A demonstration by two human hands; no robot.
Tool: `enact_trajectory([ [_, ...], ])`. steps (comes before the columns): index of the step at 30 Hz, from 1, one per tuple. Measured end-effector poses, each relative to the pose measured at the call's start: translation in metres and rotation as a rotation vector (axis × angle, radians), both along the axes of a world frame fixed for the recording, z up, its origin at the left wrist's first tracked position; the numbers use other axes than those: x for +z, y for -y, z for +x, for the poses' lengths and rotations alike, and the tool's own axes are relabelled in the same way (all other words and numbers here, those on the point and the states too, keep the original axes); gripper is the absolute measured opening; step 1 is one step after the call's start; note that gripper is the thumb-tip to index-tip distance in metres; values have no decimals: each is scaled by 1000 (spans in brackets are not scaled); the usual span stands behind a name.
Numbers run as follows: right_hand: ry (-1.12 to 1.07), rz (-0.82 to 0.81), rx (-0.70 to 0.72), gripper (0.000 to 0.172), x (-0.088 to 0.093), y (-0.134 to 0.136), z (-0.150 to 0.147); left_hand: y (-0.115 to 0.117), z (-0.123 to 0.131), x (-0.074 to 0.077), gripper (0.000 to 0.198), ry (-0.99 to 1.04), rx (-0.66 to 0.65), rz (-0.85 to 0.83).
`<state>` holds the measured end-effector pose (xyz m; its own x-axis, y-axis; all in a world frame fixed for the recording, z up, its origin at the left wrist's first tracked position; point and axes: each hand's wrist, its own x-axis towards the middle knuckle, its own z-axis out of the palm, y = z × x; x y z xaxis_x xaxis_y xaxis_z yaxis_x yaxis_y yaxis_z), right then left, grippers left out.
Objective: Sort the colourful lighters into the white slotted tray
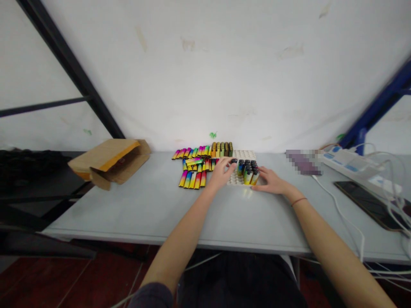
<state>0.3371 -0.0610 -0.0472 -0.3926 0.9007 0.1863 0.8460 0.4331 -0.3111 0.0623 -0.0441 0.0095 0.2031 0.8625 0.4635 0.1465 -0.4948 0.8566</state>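
My left hand [221,172] is closed in a pinch around a black-capped tube [234,161] over the left part of a white tray with holes [236,182]. Most of that tube's body is hidden by my fingers. Several shiny multicoloured tubes with black caps [247,176] stand upright in the right part of this tray. Against the tray's right side rests my right hand [272,182], fingers apart, thumb near the front corner. Left of the tray, several loose metallic tubes [192,180] in yellow, pink, blue and red lie in rows.
Behind stands a second white tray [244,154], with several gold-topped tubes [221,149] at its left. An opened brown paper bag [112,160] lies at the left. On the right are a pixelated purple item [303,162], a dark phone [369,203] and a power strip [349,162] with cables.
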Motion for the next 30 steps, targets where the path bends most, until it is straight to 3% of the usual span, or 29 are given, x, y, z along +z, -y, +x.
enact_trajectory([
  [4,3,-10,-19,87,0,0,0,2,1,-1,13,-45,-128,-20],
  [10,2,-1,-16,91,-1,-1,0,-3,4,-12,11,-122,-179,33],
  [16,14,-15,-24,90,-2,-1,1,-1,5,-16,23,-140,-108,-17],
  [21,6,4,-3,86,0,-1,0,2,5,-14,13,-277,-61,164],
  [25,10,6,-11,86,-1,-1,1,3,3,-9,20,-394,-35,255],
  [27,7,9,-13,86,-2,-1,1,2,-2,-5,23,-431,41,260],
  [30,1,5,-1,85,-3,-2,2,-4,-16,1,28,-478,339,153],
])
